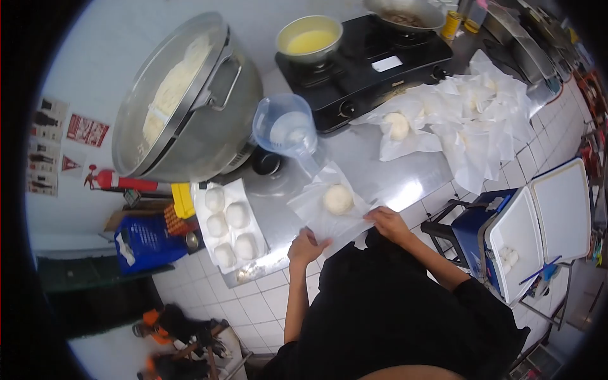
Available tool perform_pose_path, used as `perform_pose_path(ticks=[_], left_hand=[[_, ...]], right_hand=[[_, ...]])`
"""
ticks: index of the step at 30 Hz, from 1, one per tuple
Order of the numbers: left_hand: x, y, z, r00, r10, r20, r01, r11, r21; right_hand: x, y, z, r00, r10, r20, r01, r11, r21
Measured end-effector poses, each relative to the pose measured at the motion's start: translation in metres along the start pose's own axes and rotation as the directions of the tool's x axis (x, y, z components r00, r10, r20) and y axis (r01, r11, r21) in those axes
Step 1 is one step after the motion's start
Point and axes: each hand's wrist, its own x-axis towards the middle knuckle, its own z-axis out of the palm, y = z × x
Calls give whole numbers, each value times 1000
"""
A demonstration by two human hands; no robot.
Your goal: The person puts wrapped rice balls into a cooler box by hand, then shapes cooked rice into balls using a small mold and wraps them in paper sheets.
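Observation:
A round ball of dough (338,199) rests on a white sheet of paper (345,233) at the front edge of the steel table. My left hand (307,246) pinches the near left edge of that sheet between thumb and fingers. On the opposite side, my right hand (388,223) has its fingers closed on the sheet's right corner. Neither hand touches the dough. Just beyond the sheet stands a clear plastic jug (286,125). To the left, several white dough balls (237,215) lie in two rows on a white tray (253,263).
A big metal pot (244,85) with dough in it stands at the back left. Behind, a black gas stove (367,69) carries a pot of yellow liquid (310,42) and a pan (405,16). Paper-wrapped dough covers the right side. An open cooler (516,237) stands at right.

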Motion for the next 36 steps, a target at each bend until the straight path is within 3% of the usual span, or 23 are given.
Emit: perform_pose_path(ticks=[1, 3, 4, 6, 7, 10, 11, 14, 18, 23, 26, 29, 32, 35, 36], left_hand=[[-1, 4, 4, 969, 60, -238, -76, 996, -56], [1, 10, 11, 736, 136, -664, -256, 963, -87], [4, 8, 9, 689, 262, -676, -366, 930, -14], [10, 4, 6, 557, 498, -665, -569, 812, 131], [15, 4, 5, 554, 630, -544, -645, 738, 198], [7, 19, 7, 588, 669, -455, -516, 743, 426], [7, 10, 15, 708, 563, -426, -430, 823, 372], [-3, -13, 20, 773, 523, -358, -381, 835, 397], [0, -40, 37, 732, 537, -419, -346, 824, 449], [-5, -30, 27, 694, 558, -455, -427, 828, 363], [7, -29, 18, 648, 719, -251, -595, 684, 422], [29, -36, 20, 417, 890, -185, -804, 457, 382], [44, -43, 35, 273, 954, -128, -914, 298, 275], [39, -45, 28, 302, 940, -160, -944, 318, 88], [41, -49, 27, 312, 930, -194, -938, 335, 95]], right_hand=[[-1, 3, -4, 1000, 5, -4, -5, 1000, 2], [3, 12, -15, 997, 30, -68, -37, 994, -104], [6, 16, -20, 993, 41, -107, -57, 986, -157], [14, 20, -31, 991, -52, -123, 0, 920, -393], [14, 16, -34, 999, -24, -46, 2, 903, -430], [7, -21, -37, 988, -33, 153, 108, 852, -512], [0, -22, -35, 967, -69, 247, 177, 876, -449], [-17, -30, -26, 904, -116, 412, 263, 909, -323], [-26, -15, -7, 928, -241, 283, 316, 912, -261], [-31, -15, -18, 980, -101, 171, 118, 989, -89], [-38, 2, -38, 989, 1, 147, 9, 998, -65], [-34, -9, -58, 989, 59, 136, -41, 990, -132], [-24, -33, -60, 983, 29, 183, 21, 964, -266], [-33, -13, -49, 973, -57, 225, 114, 962, -249], [-32, -15, -51, 975, -4, 220, 45, 983, -180]])
